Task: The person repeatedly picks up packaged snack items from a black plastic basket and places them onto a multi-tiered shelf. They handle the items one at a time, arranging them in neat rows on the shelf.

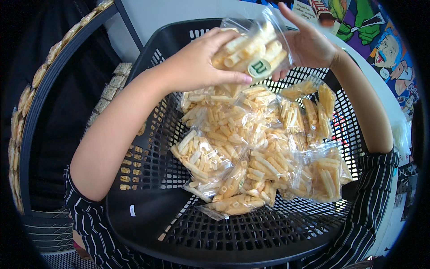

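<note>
over the far side of a big black basket [145, 206], the left hand [199, 58] has a clear bag of pale snack sticks [253, 49] gripped between thumb and fingers, the bag tilted and a little blurred, a round sticker [259, 68] in green and white facing this way. the right hand [311, 45] is at the other side of that bag, fingers spread and not closed around anything; i can't tell from here whether the fingertips touch the plastic. below both hands, a heap of similar bags [251, 139] lies loosely in the basket, some flat, some leaning on each other. a small white label [132, 210] sits on the basket's near left wall. both forearms come out of black sleeves [374, 193] with thin pale stripes, and colourful posters [387, 45] show beyond the right arm
</note>
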`<state>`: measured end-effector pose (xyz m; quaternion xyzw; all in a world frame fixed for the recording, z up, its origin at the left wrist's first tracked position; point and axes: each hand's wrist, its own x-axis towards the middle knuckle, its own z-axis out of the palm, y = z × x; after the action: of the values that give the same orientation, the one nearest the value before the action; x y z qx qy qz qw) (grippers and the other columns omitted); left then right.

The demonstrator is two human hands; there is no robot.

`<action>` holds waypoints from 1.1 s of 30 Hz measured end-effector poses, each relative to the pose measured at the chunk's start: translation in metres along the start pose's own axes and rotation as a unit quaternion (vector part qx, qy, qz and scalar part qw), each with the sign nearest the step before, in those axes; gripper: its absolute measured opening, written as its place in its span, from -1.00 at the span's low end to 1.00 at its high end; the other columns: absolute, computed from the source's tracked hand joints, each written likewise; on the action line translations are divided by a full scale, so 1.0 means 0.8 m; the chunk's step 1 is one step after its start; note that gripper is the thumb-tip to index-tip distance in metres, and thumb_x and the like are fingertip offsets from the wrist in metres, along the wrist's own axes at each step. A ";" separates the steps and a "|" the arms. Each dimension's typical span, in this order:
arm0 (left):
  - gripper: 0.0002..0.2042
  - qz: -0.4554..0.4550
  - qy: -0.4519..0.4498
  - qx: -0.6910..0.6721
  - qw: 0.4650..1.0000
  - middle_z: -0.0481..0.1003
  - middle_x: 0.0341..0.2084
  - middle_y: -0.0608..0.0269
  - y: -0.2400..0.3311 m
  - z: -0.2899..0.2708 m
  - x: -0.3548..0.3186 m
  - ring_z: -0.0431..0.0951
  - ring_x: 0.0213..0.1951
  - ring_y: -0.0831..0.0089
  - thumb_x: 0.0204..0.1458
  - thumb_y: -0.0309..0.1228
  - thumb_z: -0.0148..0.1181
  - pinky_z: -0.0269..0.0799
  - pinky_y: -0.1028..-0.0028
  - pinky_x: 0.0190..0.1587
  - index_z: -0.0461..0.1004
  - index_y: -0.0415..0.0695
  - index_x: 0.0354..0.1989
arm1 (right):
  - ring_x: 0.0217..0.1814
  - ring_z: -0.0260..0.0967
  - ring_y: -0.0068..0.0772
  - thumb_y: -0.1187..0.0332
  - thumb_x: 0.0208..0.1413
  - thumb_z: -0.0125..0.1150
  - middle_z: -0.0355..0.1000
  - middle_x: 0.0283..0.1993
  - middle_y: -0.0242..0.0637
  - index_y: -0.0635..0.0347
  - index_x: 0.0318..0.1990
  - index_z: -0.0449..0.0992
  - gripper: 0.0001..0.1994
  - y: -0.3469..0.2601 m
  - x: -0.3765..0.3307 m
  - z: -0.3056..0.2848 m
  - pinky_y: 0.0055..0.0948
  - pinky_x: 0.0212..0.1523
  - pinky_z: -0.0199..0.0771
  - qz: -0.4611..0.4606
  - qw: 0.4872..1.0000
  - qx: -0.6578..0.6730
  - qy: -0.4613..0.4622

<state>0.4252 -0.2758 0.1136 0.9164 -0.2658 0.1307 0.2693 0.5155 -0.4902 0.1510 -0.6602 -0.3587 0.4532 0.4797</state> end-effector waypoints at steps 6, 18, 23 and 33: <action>-0.24 -0.002 0.020 -0.077 0.997 0.26 -0.14 0.05 -0.018 0.001 0.010 0.27 -0.04 0.27 -0.35 -0.06 0.28 0.18 0.41 0.02 0.13 -0.27 0.00 | -0.32 0.37 -0.59 0.16 0.02 0.00 0.42 -0.29 -0.32 0.25 -0.13 0.36 -0.64 -0.010 -0.004 -0.002 -0.60 -0.27 0.39 -0.178 0.899 -0.364 0.165; -0.19 0.060 0.017 -0.273 0.960 0.25 -0.14 0.11 -0.002 -0.007 0.010 0.25 -0.03 0.32 -0.49 -0.07 0.38 0.15 0.42 0.03 0.11 -0.18 -0.04 | -0.50 0.31 -0.77 0.18 -0.07 0.14 0.41 -0.49 -0.42 0.28 -0.29 0.44 -0.68 -0.048 -0.041 0.002 -0.76 -0.50 0.32 -0.152 0.904 -0.355 0.183; -0.21 -0.019 0.036 -0.265 0.963 0.34 -0.25 0.08 0.019 -0.007 0.011 0.39 -0.16 0.30 -0.41 -0.04 0.33 0.31 0.42 -0.06 0.12 -0.28 -0.04 | -0.48 0.32 -0.73 0.17 -0.04 0.09 0.41 -0.37 -0.41 0.27 -0.21 0.38 -0.65 -0.031 0.008 0.009 -0.76 -0.51 0.31 -0.258 0.899 -0.304 0.180; -0.59 -0.017 0.208 -0.296 0.932 0.36 -0.26 0.21 -0.024 -0.033 0.019 0.40 -0.24 0.50 -0.10 -0.43 0.13 0.36 0.54 -0.20 0.14 -0.26 -0.09 | -0.35 0.35 -0.31 0.05 -0.03 0.02 0.36 -0.37 -0.22 0.26 -0.22 0.36 -0.59 0.044 0.037 0.076 -0.40 -0.38 0.40 -0.339 0.621 -0.676 0.206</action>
<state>0.4461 -0.2534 0.1329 0.7518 -0.2147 0.2287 0.5800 0.4696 -0.4546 0.1018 -0.7058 -0.6544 -0.2598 0.0788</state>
